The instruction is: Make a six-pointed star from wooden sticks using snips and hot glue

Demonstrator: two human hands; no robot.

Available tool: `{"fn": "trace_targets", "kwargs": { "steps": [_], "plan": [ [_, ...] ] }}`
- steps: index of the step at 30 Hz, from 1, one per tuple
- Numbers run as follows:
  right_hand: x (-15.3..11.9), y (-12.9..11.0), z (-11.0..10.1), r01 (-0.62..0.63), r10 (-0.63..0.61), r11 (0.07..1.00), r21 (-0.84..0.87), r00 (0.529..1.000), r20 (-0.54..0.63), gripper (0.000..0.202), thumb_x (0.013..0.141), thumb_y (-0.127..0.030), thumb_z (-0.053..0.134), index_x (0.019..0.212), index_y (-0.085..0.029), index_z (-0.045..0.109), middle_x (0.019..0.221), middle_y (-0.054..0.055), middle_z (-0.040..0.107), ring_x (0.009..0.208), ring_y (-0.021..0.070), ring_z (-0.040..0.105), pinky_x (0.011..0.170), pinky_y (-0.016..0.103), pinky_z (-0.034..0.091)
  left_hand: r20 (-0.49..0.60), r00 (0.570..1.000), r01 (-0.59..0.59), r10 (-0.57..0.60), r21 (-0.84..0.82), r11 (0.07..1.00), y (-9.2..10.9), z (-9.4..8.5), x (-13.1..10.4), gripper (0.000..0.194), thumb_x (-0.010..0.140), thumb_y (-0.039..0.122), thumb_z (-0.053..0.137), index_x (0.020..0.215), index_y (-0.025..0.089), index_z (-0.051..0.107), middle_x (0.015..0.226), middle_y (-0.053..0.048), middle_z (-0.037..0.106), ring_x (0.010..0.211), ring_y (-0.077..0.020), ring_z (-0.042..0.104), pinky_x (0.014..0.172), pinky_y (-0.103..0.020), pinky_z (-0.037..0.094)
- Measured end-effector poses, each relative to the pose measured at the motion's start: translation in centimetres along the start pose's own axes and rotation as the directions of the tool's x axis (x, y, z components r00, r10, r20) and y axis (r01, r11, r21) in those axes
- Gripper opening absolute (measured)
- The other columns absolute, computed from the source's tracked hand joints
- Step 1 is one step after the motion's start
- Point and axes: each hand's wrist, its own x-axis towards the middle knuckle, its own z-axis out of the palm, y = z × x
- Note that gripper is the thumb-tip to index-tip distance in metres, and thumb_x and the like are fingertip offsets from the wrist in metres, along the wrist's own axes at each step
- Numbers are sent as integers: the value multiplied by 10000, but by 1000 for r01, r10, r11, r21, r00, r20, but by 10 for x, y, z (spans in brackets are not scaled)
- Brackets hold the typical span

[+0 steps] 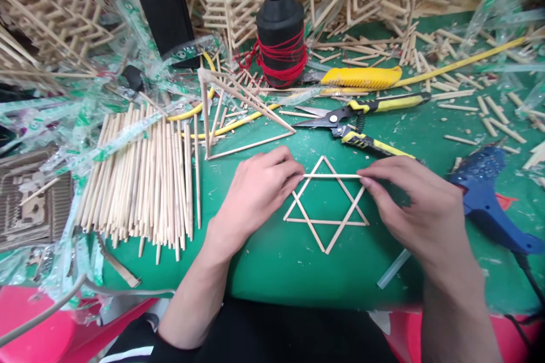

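Note:
A six-pointed star of thin wooden sticks, made of two overlapping triangles, lies on the green tabletop in front of me. My left hand pinches its upper left corner. At the upper right corner, my right hand closes thumb and finger on the same star. The top stick runs level between both sets of fingertips, which hide its ends. Behind my left hand stands a frame of joined sticks. To the left lies a dense row of loose wooden sticks.
Yellow-handled shears and a yellow utility knife lie beyond the star. A black spool with red string stands behind. A blue glue gun and a clear glue stick are at right. Cut stick pieces litter the green table.

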Motion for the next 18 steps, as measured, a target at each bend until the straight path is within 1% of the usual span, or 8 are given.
{"fn": "trace_targets", "kwargs": {
  "steps": [7, 18],
  "plan": [
    [-2, 0, 3, 12, -12, 999, -47, 1000, 5, 141, 891, -114, 695, 994, -209, 709, 968, 57, 720, 895, 204, 698, 842, 356, 562, 18, 1000, -1, 0, 57, 998, -2, 1, -1, 136, 1003, 218, 605, 980, 173, 731, 952, -36, 684, 803, -150, 665, 710, -251, 501],
    [-1, -1, 4, 38, -37, 996, -85, 999, 10, 138, 891, -103, 697, 992, -196, 708, 966, 60, 714, 888, 193, 690, 828, 337, 561, 42, 999, 17, -21, 84, 996, -2, 2, 1, 143, 1010, 227, 594, 990, 184, 728, 970, -37, 687, 840, -162, 682, 752, -267, 517]
  ]
}}
